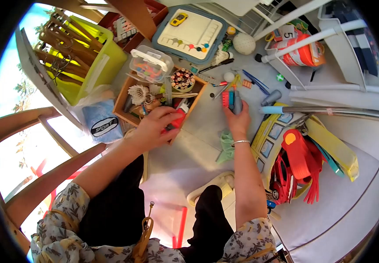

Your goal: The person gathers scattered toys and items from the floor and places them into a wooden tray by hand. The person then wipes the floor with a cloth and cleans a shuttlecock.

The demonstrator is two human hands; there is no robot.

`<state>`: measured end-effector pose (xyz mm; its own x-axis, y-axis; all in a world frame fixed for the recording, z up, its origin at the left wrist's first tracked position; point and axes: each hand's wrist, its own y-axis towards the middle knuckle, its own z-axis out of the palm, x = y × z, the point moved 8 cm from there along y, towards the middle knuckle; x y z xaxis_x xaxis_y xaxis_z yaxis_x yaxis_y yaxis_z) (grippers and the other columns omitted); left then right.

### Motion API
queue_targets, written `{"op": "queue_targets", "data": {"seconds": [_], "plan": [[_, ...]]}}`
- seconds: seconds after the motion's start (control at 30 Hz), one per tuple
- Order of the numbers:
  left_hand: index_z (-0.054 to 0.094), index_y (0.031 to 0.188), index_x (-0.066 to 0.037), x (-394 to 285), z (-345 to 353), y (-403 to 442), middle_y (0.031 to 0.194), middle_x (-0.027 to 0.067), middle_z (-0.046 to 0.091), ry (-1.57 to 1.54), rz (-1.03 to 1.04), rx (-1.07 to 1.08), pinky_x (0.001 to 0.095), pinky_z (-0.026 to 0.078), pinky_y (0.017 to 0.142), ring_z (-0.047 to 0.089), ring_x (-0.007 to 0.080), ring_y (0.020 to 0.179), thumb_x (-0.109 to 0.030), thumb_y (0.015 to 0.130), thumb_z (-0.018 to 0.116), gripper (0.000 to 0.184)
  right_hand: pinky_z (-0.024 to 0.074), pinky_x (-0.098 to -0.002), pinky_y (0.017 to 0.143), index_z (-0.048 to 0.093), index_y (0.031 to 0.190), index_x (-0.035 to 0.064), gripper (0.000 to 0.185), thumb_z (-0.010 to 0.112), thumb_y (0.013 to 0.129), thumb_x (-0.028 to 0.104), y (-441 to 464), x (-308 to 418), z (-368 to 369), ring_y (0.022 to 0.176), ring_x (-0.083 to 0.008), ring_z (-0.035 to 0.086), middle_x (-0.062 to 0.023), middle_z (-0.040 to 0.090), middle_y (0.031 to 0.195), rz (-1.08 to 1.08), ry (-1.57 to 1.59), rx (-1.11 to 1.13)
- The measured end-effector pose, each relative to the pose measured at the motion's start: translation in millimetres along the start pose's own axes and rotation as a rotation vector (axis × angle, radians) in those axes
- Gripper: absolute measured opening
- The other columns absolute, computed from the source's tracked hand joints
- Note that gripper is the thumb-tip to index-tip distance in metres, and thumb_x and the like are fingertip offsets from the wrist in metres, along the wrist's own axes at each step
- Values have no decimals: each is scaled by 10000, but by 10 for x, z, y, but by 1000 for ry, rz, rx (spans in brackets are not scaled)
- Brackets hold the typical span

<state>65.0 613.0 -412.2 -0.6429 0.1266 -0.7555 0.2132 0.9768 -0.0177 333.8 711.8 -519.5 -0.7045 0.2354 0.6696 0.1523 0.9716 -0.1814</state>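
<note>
My left hand (156,126) reaches over the near right corner of a wooden box (120,105), its fingers curled round a red object (179,119) whose kind I cannot make out. In the box lie a white shuttlecock (140,94), a round holder of colored pencils (183,79) and a clear lidded container (151,65) of small colorful pieces. To the right, my right hand (237,120) is closed on a grey cylindrical piece (237,103) and red-and-blue bricks (229,100), held just above the floor.
A drawing board (189,33), a white ball (244,44), pens and a grey cylinder (271,97) lie beyond my hands. A yellow bin of hangers (104,65) stands left. On the right are a bus-patterned box (266,140) with a red toy car (281,179) and metal poles (329,111).
</note>
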Motion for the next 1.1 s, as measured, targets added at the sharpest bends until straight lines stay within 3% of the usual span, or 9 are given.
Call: {"op": "queue_targets", "data": {"seconds": [0.2, 0.47, 0.67, 0.73, 0.8, 0.9, 0.97, 1.03, 1.1], "plan": [[603, 1198, -42, 51, -169, -27, 1148, 162, 606, 19, 14, -98, 360, 502, 849, 610, 317, 993, -171, 823, 701, 408, 484, -362, 867, 493, 1232, -19, 669, 795, 728, 301, -191, 43, -59, 974, -308, 630, -188, 640, 1082, 147, 129, -14], [569, 1223, -35, 143, -120, -150, 1044, 69, 640, -719, -495, 115, 254, 496, 742, 608, 110, 904, -152, 898, 638, 352, 444, -402, 945, 420, 1267, -14, 560, 684, 787, 105, -1425, 1680, 300, 1137, -365, 500, -218, 467, 1240, -503, 325, 357], [528, 1209, -62, 550, -340, -284, 968, 58, 626, -1057, -688, -204, 281, 511, 770, 616, 146, 908, -236, 928, 593, 336, 500, -395, 767, 550, 1079, 13, 262, 612, 840, 102, -908, 1602, -5, 830, -315, 595, -151, 595, 917, -531, 257, 230], [509, 1231, -51, 734, -420, -380, 912, 68, 599, -1016, -808, -250, 295, 516, 706, 623, 178, 798, -289, 926, 575, 392, 501, -418, 706, 549, 1019, 8, 201, 604, 856, 113, -243, 1073, -256, 797, -320, 595, -170, 585, 956, -278, 133, -83], [492, 1243, -51, 821, -500, -445, 901, 69, 593, -991, -894, -299, 302, 522, 671, 618, 177, 764, -285, 926, 571, 402, 392, -471, 963, 497, 1079, -96, 348, 624, 799, 68, 289, 677, -410, 1113, -442, 472, -320, 444, 1183, -212, -208, -214], [407, 1314, -53, 975, -647, -477, 917, 76, 572, -866, -967, -274, 313, 514, 591, 617, 183, 733, -266, 902, 594, 499, 282, -500, 1089, 478, 1108, -170, 445, 618, 771, 85, 804, 341, -469, 1276, -558, 321, -492, 247, 1342, -67, -585, -127], [274, 1430, -58, 1060, -671, -464, 972, 88, 544, -701, -955, -112, 321, 490, 499, 624, 196, 739, -236, 854, 648, 709, 333, -512, 1045, 498, 1142, -139, 479, 614, 786, 159, 1064, 23, -406, 1243, -532, 385, -453, 368, 1297, -52, -879, -161], [238, 1463, -43, 1287, -697, -442, 1118, 155, 564, -570, -946, -133, 382, 528, 608, 644, 274, 874, -255, 795, 690, 834, 371, -500, 1016, 488, 1193, -133, 531, 626, 785, 179, 1234, -166, -324, 1211, -510, 435, -433, 431, 1255, 19, -1038, -12], [331, 1432, -31, 1471, -883, -339, 1209, 226, 568, 278, -426, -184, 415, 514, 788, 624, 332, 992, -298, 745, 719, 833, 391, -482, 1005, 477, 1222, -132, 557, 635, 781, 170, 1272, -209, -210, 1197, -493, 457, -423, 460, 1232, 47, -1073, 149]]}}
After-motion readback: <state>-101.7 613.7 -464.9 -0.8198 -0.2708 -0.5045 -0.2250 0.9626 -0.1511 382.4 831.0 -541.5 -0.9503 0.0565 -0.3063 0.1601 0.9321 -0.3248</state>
